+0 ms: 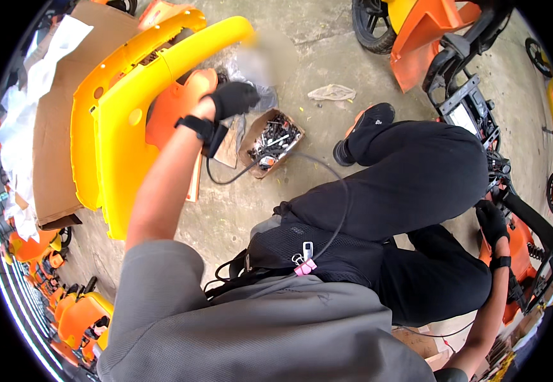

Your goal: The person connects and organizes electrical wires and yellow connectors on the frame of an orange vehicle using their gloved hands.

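Note:
My left hand [233, 100], in a black glove, is stretched forward beside the large yellow body panel [120, 121] and an orange panel [181, 105]. Its fingers are curled closed; what they hold, if anything, I cannot make out. A clear plastic bag [265, 95] lies right behind its fingertips. Just below stands an open cardboard box [281, 162] of screws and small dark parts. Far to the right, my gloved right hand [493, 221] is low beside my knee, against the frame of a scooter [521, 207]. The grip of its fingers does not show clearly.
A large cardboard sheet [66, 127] and white wrapping [21, 153] stand at the left. An orange scooter with a black wheel [373, 25] is at the far right. A crumpled bag [332, 93] lies on the concrete floor. A cable [346, 191] runs across my lap.

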### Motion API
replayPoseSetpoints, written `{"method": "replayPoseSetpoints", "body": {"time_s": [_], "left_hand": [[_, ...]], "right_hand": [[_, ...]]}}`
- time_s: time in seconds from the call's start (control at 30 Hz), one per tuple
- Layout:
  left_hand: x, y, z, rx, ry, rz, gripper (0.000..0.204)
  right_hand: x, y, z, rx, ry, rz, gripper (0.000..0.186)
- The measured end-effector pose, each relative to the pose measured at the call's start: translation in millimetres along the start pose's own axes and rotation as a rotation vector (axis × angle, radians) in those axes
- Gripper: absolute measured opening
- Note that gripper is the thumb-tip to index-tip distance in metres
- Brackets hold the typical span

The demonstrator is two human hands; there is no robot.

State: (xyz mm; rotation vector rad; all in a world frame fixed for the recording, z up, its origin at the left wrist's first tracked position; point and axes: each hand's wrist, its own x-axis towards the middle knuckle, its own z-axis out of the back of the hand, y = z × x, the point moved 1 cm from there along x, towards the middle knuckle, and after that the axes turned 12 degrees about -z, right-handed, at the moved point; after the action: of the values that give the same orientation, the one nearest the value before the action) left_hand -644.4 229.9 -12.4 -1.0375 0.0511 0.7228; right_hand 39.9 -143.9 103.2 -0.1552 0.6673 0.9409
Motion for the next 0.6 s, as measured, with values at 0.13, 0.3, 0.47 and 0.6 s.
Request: {"method": "replayPoseSetpoints", "body": {"time_s": [0.13,0.3,0.47,0.6], "left_hand": [[-32.7,83.5,-101.0,-0.008,0.111,-0.064,0.025],[-27.3,95.5,-154.0,-0.192,0.080,0.077,0.024],[-15.6,116.4,-186.8,0.048,-0.002,0.271,0.025],[-15.5,121.4,-191.1,0.085,0.046,0.307,0.027]], "right_hand": [[3.2,17.6,8.0,-0.105,0.007,0.011,0.025],[-1.8,7.5,15.0,-0.212,-0.006,-0.085,0.025],[14.7,-68.3,13.8,-0.168,-0.029,-0.012,0.030],[12.4,-104.2,8.0,0.199,0.022,-0.238,0.034]]}}
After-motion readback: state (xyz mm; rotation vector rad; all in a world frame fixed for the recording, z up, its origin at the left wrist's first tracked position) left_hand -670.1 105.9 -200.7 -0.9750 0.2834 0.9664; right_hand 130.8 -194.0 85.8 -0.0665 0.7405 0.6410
